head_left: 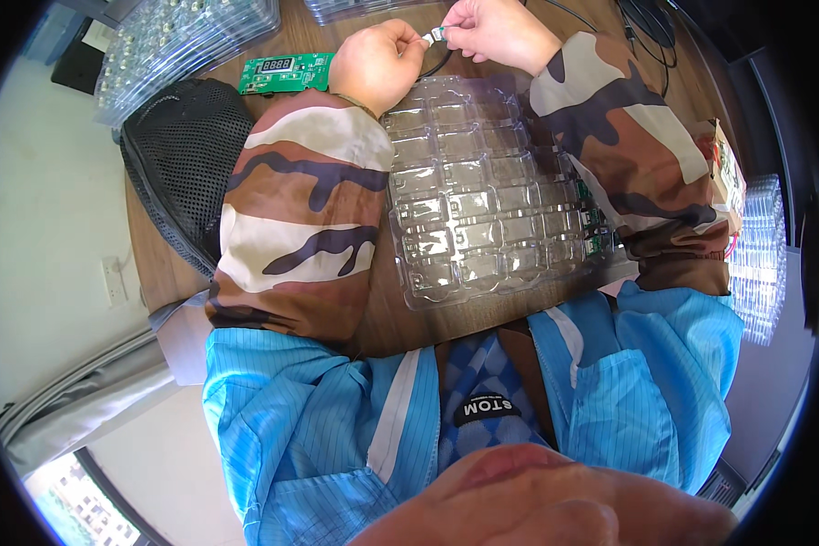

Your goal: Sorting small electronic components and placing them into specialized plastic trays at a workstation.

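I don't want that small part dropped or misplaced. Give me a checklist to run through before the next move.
1. Small part pinched between both hands: ok.
2. Left hand grip closed on it: ok.
3. Right hand fingertips on it: ok.
4. Clear blister tray flat on the wooden table, in front: ok.
5. Most tray pockets empty: ok.
6. Part's orientation: cannot tell, too small.

I had only one view, from the head camera: it looked steeply down from close above the brown wooden table (168,273), facing forward over the clear plastic compartment tray (482,209); edges curved near the rim.
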Motion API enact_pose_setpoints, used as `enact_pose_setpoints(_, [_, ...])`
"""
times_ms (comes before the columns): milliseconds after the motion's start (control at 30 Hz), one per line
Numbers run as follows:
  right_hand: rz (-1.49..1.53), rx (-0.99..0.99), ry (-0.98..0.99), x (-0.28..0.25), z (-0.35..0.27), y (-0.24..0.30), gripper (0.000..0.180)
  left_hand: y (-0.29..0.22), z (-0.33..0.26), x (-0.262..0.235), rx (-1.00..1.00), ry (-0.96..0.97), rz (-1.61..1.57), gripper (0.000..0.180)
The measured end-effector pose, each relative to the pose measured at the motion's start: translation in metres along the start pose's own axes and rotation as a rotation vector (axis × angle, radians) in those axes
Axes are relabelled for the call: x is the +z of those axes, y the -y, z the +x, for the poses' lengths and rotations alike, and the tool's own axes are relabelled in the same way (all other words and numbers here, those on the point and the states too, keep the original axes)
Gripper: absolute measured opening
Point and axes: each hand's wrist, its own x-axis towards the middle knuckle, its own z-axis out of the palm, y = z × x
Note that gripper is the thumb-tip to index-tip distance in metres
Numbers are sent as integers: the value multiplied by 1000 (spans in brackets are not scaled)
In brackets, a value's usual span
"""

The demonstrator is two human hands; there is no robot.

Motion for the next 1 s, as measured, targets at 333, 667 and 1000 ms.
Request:
enact_pose_setpoints(333, [-53,-24,-39,4,2,0,19,0,1,2,-14,4,-6,22])
enact_pose_setpoints(667, [-71,-35,-56,4,-3,11,18,1,3,3,-13,-19,1,22])
enact_pose_setpoints(1000, [-196,-2,74,2,-4,9,29,0,5,3,-19,-7,-68,19])
